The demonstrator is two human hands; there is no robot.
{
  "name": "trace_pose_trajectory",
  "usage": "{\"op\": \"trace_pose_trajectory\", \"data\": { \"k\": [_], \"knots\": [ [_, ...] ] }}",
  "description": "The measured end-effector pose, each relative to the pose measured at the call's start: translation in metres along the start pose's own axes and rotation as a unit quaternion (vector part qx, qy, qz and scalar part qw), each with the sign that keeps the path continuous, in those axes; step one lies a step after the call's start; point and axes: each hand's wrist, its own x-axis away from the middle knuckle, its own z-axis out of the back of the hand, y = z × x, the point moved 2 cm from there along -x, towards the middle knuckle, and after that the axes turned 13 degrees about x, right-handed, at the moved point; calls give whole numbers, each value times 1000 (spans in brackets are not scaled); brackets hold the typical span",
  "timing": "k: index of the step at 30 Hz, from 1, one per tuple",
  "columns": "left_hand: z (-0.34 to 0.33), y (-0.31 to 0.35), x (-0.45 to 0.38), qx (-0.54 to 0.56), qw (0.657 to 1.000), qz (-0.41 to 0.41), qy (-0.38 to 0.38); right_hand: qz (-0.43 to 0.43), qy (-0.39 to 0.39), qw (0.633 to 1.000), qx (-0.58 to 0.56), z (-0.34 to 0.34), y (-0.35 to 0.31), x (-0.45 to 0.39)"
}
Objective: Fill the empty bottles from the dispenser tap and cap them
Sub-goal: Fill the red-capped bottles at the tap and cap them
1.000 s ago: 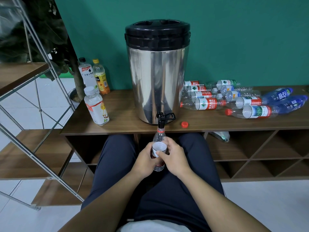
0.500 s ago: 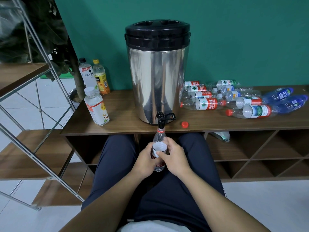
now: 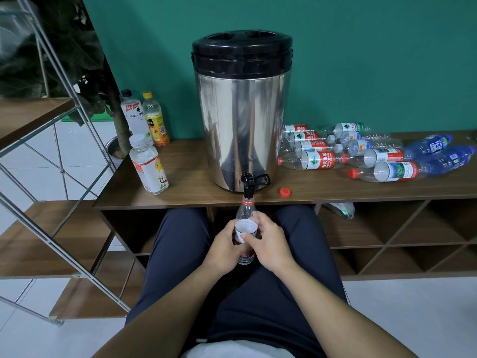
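A steel dispenser [image 3: 241, 120] with a black lid stands on the wooden counter [image 3: 196, 187]. Its black tap [image 3: 249, 186] hangs over the counter's front edge. Directly under the tap I hold a clear plastic bottle [image 3: 245, 218] upright, its open neck touching the spout. My left hand [image 3: 223, 248] and my right hand [image 3: 268, 242] both grip the bottle's body around the white and red label. A loose red cap [image 3: 284, 192] lies on the counter right of the tap.
Several empty bottles [image 3: 361, 153] lie on their sides on the counter's right half. Three capped bottles [image 3: 148, 164] stand at the left. A metal-framed wooden shelf [image 3: 49, 140] and a plant are at far left. Open cubbies [image 3: 387, 236] sit under the counter.
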Motion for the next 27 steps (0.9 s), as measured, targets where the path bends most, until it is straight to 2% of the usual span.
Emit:
{"op": "trace_pose_trajectory", "data": {
  "k": [27],
  "knots": [
    [1, 0, 0, -7, 1000, -1, -1, -6, -11, 1000, -14, -2, 2, -1]
  ]
}}
